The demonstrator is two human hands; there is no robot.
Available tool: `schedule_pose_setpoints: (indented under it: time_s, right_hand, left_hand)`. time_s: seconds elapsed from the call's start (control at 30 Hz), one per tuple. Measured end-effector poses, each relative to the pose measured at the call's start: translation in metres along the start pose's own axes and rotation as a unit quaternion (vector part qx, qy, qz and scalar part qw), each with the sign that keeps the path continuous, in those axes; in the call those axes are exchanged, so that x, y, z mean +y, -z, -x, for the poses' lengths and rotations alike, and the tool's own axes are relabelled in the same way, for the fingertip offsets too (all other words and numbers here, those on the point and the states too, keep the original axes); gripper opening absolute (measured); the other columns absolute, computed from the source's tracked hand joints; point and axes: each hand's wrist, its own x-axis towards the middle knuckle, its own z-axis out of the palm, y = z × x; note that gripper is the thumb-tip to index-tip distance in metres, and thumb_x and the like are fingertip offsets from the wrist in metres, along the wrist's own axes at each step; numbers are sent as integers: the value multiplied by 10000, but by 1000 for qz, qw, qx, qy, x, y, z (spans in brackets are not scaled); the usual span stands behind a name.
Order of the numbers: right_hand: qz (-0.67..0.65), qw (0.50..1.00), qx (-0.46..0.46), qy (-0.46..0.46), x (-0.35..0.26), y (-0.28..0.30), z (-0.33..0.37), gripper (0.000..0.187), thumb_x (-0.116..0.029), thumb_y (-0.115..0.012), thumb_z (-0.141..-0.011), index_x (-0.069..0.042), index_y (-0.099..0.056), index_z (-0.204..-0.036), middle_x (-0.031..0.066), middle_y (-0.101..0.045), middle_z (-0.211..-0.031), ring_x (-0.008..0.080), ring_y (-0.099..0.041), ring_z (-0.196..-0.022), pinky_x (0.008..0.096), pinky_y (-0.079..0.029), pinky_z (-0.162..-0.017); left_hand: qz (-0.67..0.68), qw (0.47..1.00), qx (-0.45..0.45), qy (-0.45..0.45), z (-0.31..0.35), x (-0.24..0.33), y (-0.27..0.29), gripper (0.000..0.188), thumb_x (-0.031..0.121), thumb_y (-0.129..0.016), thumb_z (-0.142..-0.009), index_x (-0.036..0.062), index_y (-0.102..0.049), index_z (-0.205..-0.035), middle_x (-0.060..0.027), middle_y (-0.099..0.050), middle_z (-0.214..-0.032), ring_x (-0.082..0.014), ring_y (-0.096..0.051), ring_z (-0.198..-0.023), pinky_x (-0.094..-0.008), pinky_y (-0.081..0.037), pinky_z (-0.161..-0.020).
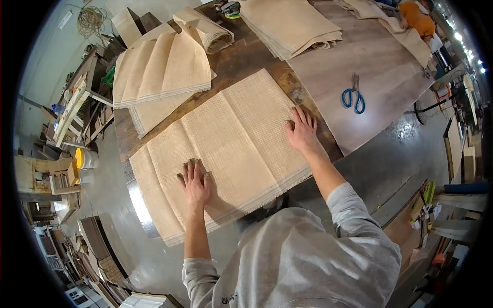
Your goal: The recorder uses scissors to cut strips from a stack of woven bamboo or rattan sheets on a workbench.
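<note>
Before me on the table lies a stack of tan woven fabric sheets (226, 138), creased in several parallel lines and frayed along the near edge. My left hand (195, 185) rests on the left half of the top sheet, palm down with fingers spread. At the sheet's right edge, my right hand (303, 131) lies flat, fingers stretched out and holding nothing. Scissors with blue handles (354, 98) lie on the grey-brown table panel (341, 120), to the right of my right hand.
Another pile of wavy fabric sheets (162, 69) lies at the far left, beside a fabric roll (211, 38). More folded fabric (287, 23) sits at the back. A person in orange (418, 20) is at the far right. A white bucket with yellow lid (86, 158) stands on the floor.
</note>
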Motion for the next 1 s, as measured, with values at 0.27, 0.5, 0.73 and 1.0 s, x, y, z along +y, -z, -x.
schedule_pose_setpoints:
  time_s: [0.27,0.5,0.73,1.0]
  right_hand:
    - [-115,986,117,-21,29,-7,-14,465,-273,-626,-881,-140,-556,-1321,96,-519,-1387,326,-454,-1290,521,-332,-1073]
    - [-83,981,147,-92,58,11,48,429,-288,-685,-818,-134,-625,-1213,102,-585,-1272,341,-510,-1208,473,-403,-1009]
    - [-92,973,189,-96,65,3,71,323,-294,-694,-826,-142,-678,-1111,77,-619,-1162,327,-508,-1183,485,-397,-979]
    - [-139,976,150,-78,77,8,69,298,-311,-703,-816,-166,-694,-1076,56,-638,-1088,299,-562,-1093,467,-406,-935]
  left_hand:
    - [18,1000,0,-7,-2,12,6,595,388,-504,-958,136,-397,-1486,-132,-340,-1559,-345,-222,-1474,-584,-76,-1190]
    - [22,1000,-4,1,-1,15,10,597,388,-507,-958,132,-395,-1485,-156,-330,-1556,-359,-224,-1470,-587,-68,-1188]
    - [21,1000,7,1,-2,13,5,589,378,-528,-950,115,-414,-1465,-149,-343,-1548,-346,-222,-1472,-582,-68,-1192]
    - [4,1000,28,-11,-2,7,-1,585,335,-540,-933,104,-426,-1458,-149,-358,-1541,-356,-235,-1466,-573,-90,-1192]
